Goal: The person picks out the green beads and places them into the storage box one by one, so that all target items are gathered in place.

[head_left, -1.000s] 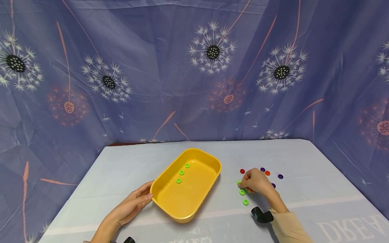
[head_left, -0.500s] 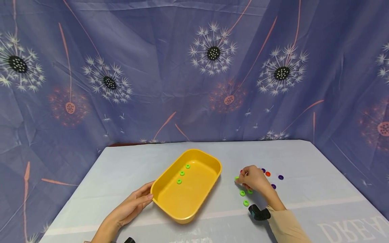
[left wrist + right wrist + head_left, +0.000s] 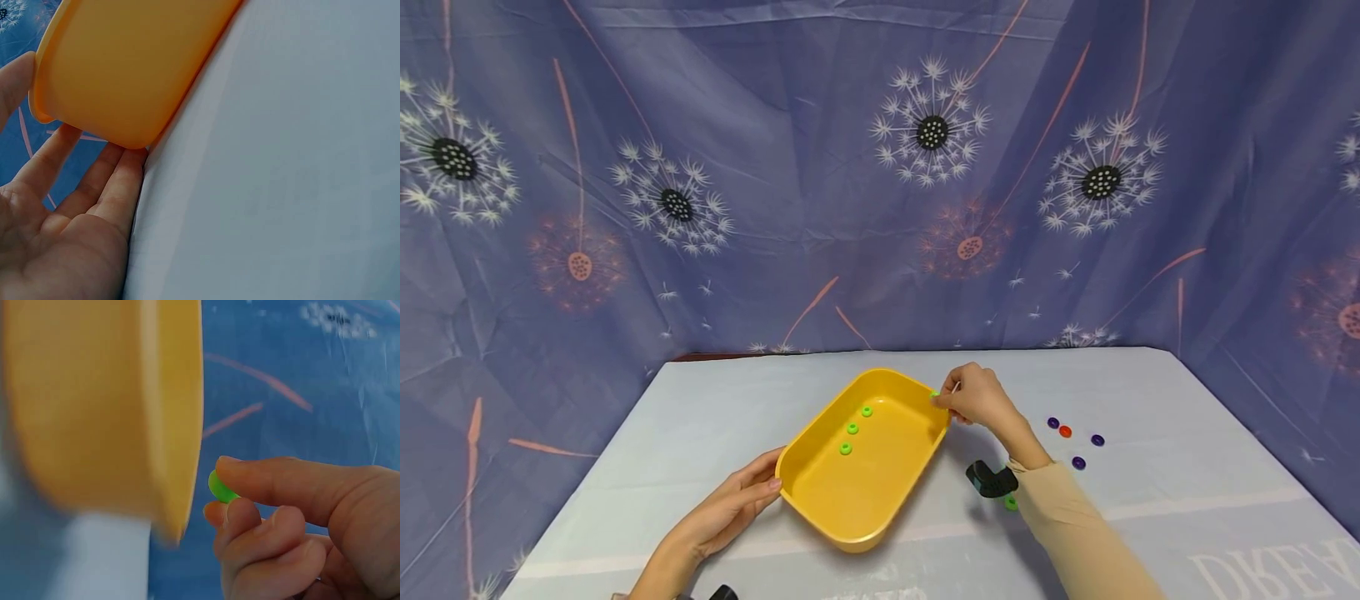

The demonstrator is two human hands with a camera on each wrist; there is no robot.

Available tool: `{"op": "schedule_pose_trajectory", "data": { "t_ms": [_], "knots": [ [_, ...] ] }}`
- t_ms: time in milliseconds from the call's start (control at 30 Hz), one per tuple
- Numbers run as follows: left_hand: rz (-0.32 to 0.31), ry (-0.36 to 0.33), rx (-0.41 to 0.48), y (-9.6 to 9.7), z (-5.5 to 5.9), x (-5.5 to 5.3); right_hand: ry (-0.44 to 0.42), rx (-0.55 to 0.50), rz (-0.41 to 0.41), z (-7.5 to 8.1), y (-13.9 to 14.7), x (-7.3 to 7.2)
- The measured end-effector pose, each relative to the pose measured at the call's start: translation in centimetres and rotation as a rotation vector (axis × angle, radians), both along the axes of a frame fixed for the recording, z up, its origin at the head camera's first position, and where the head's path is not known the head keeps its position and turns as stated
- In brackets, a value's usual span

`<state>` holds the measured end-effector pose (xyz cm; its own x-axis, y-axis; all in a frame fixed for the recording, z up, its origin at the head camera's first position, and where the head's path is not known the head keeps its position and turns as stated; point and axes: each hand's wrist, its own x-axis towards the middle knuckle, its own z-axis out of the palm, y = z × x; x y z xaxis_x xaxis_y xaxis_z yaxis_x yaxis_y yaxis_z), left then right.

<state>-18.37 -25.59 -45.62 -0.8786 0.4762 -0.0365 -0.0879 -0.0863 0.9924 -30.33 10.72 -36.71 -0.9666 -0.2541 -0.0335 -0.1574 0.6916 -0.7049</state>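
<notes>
A yellow plastic bin (image 3: 850, 500) sits on the table with three green ring-shaped beads (image 3: 852, 428) inside along its left side. My left hand (image 3: 730, 504) holds the bin's near left corner, thumb at the rim; in the left wrist view the fingertips (image 3: 128, 159) rest against the outer wall. At the bin's far right rim, my right hand (image 3: 973, 396) pinches another green bead (image 3: 222, 487) between thumb and index finger. In the right wrist view that bead is just outside the wall, its lower part hidden by the fingers.
To the right lie several purple beads (image 3: 1097, 440) and an orange-red bead (image 3: 1065, 432). A green bead (image 3: 1011, 502) shows partly behind the black wrist camera (image 3: 991, 480). The table (image 3: 1150, 500) has a pale cloth, with a dandelion-print curtain (image 3: 820, 208) behind.
My right hand has lifted a green bead off the table and carried it left and away to the bin's rim. The left hand and the bin stay where they were.
</notes>
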Motion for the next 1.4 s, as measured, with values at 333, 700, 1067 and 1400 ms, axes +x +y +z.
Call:
{"op": "schedule_pose_trajectory", "data": {
  "t_ms": [333,700,1067,1400],
  "knots": [
    [0.003,-0.004,0.000,0.1,0.1,0.0,-0.020,-0.033,0.135,1.2,-7.1,-0.6],
    [0.001,-0.001,0.005,-0.1,-0.1,0.0,-0.105,0.110,0.170,-0.6,-12.0,-1.7],
    [0.006,-0.012,0.000,0.0,-0.1,-0.1,-0.168,0.149,0.173,-2.6,-12.7,-2.1],
    [-0.005,0.007,0.003,-0.1,-0.2,-0.1,-0.166,0.144,0.159,-3.1,-12.7,-2.1]
  ]
}}
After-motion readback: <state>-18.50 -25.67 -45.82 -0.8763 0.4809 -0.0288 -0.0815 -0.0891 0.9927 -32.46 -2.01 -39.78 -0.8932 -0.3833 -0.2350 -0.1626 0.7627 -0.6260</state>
